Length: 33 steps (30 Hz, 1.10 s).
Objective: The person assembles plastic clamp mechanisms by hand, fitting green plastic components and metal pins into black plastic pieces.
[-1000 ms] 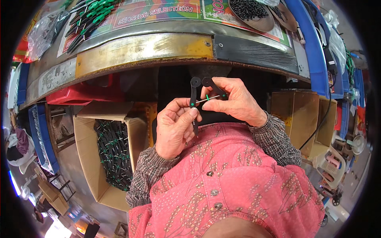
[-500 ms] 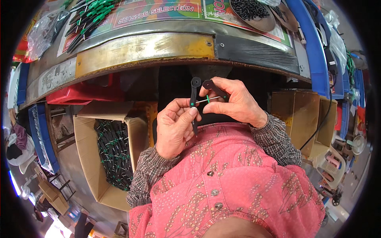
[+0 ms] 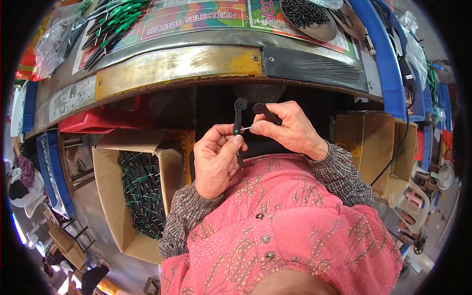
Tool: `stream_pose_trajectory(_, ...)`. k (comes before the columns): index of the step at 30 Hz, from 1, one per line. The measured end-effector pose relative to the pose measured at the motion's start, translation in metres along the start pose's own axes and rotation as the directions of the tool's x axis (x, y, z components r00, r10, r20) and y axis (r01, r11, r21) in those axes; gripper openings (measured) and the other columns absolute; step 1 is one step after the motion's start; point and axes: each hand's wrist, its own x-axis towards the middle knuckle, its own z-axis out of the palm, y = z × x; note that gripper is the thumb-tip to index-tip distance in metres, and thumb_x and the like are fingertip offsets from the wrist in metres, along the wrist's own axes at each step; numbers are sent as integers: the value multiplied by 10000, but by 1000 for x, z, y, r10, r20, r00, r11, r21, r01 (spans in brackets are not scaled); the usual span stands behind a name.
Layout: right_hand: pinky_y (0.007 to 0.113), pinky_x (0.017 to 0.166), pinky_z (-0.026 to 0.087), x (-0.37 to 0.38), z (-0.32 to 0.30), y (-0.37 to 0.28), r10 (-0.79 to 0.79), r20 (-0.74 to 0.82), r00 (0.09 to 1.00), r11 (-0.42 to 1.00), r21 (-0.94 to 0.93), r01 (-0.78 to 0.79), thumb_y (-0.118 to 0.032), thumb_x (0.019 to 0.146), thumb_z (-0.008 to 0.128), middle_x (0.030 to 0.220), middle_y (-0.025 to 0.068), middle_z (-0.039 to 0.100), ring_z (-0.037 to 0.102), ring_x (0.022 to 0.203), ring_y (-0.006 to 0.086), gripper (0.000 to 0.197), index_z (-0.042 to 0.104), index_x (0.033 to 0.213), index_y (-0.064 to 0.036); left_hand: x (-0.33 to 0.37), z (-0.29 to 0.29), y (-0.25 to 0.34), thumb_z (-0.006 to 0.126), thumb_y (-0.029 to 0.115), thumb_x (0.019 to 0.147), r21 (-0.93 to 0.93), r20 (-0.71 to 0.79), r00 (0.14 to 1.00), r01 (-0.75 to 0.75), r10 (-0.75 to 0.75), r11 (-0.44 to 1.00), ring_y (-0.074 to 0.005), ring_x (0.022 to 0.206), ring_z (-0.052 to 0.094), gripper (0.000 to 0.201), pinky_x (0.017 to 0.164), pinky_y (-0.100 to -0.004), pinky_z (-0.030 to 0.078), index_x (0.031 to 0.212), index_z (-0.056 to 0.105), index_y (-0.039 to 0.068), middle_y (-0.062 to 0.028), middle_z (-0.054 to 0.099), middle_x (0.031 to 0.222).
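In front of my waist, my left hand point(image 3: 215, 160) pinches a slim black plastic arm point(image 3: 238, 115) with a round, holed end pointing up and a small green dot lower down. Its tail shows below my fingers. My right hand point(image 3: 293, 127) grips a second black plastic arm point(image 3: 267, 114), its round end tilted up and left. A thin metal rod point(image 3: 246, 129) bridges the short gap from the left arm to my right thumb tip. Whatever lies under that thumb is hidden.
At left, a cardboard box point(image 3: 109, 196) holds many black pieces with green parts and metal rods. On the metal-edged bench ahead lie green-and-black pieces point(image 3: 113, 24) and a round dish point(image 3: 322, 32) of small dark parts. Another cardboard box point(image 3: 373, 142) stands right.
My right thumb has slid left along the rod toward the left black arm. The green piece on the rod has gone out of sight at my fingers. My left hand has barely moved.
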Motion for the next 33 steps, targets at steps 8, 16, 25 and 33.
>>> stream_pose_trajectory(8, 247, 567, 404, 1, -2, -8, 1, 8, 1000, 1000, -20, -1, -181, 803, 742, 685, 9, 535, 480, 652, 56, 252, 619, 908, 12, -1, 0, 0, 590, 66, 920, 13, -15, 1000, -17, 17, 1000, -10, 437, 379, 174, 371, -164, 319, 1075, 547, -2, -79, 610, 789)
stream_pose_trajectory(16, 263, 562, 405, 0, -2, -13, -59, 2, 998, 998, -33, 59, -204, 815, 741, 653, 28, 516, 472, 632, 63, 252, 624, 856, 16, -3, 1, 1, 605, 84, 919, 23, -6, 999, -52, 52, 998, -5, 440, 379, 186, 383, -161, 322, 1079, 552, 4, -75, 613, 794)
stream_pose_trajectory(25, 236, 563, 415, 1, -5, -18, -89, 20, 996, 993, -74, 90, -122, 782, 757, 670, 2, 577, 507, 627, 52, 184, 632, 864, -13, -4, 3, 4, 598, 67, 918, 47, -25, 996, -81, 82, 996, -3, 440, 407, 184, 380, -164, 313, 1079, 561, -16, -63, 622, 789)
stream_pose_trajectory(33, 252, 563, 420, 0, -2, -9, -117, -12, 993, 993, 23, 117, -145, 800, 749, 653, 19, 568, 510, 618, 65, 188, 631, 845, -5, -4, 5, 6, 597, 84, 923, 69, -12, 996, -88, 89, 994, -6, 448, 384, 176, 391, -164, 335, 1072, 555, -1, -75, 614, 804)
